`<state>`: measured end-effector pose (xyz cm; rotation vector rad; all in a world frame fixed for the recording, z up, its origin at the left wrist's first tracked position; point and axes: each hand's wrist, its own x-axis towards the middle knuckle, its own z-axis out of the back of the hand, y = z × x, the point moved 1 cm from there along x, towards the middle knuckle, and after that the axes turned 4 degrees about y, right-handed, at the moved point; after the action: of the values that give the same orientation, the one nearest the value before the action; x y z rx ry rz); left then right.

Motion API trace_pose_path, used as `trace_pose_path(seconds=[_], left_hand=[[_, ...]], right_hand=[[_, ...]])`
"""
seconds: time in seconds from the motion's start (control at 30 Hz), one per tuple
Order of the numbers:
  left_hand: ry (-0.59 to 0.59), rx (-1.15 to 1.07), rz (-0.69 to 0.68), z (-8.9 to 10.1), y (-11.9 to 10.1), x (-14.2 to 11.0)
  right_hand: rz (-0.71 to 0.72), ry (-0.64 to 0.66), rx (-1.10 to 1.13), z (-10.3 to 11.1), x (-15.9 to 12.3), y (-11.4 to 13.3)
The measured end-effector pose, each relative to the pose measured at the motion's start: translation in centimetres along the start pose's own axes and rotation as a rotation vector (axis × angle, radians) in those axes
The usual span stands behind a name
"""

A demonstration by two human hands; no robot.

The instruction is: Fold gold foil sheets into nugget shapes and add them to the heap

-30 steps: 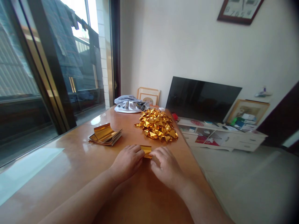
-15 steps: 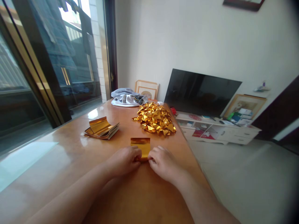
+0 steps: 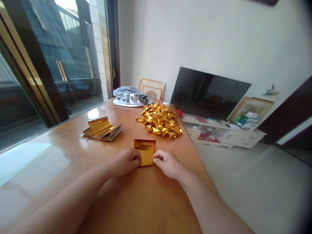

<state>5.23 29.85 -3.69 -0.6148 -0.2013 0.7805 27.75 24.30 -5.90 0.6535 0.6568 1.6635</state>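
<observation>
A small sheet of gold foil paper [image 3: 147,152] lies in front of me on the wooden table. My left hand [image 3: 126,161] pinches its near left edge, thumb against curled fingers. On the opposite side, my right hand [image 3: 168,163] pinches the near right corner. Between the hands the sheet looks nearly flat, with its far edge slightly raised. Beyond it is a heap of folded gold foil pieces [image 3: 162,121]. To the left rests a stack of gold foil sheets [image 3: 102,130], the top one curling upward.
The glossy table [image 3: 136,201] has its right edge close to my right forearm. Bundled grey cloth [image 3: 131,97] and framed pictures [image 3: 152,87] are at the far end. A television [image 3: 209,94] stands on a white cabinet [image 3: 229,136] beyond the right edge.
Both hands have moved a little apart along the sheet's near edge. More of the sheet shows now, and it lies flatter. The view has shifted slightly.
</observation>
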Motion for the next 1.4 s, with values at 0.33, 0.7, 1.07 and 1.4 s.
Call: trace_pose_path(seconds=[0.33, 0.7, 1.07, 1.4], left_hand=[[-0.007, -0.053, 0.099, 0.3, -0.2, 0.3], [0.017, -0.013, 0.097, 0.6, -0.1, 0.3], [0.061, -0.021, 0.074, 1.0, 0.4, 0.2], [0.026, 0.109, 0.000, 0.5, 0.1, 0.1]], right_hand=[[-0.133, -0.078, 0.057, -0.8, 0.7, -1.2], [-0.134, -0.094, -0.001, -0.6, 0.7, -1.1], [-0.172, -0.092, -0.009, -0.4, 0.5, -0.4], [-0.159, -0.082, -0.022, -0.6, 0.6, -1.0]])
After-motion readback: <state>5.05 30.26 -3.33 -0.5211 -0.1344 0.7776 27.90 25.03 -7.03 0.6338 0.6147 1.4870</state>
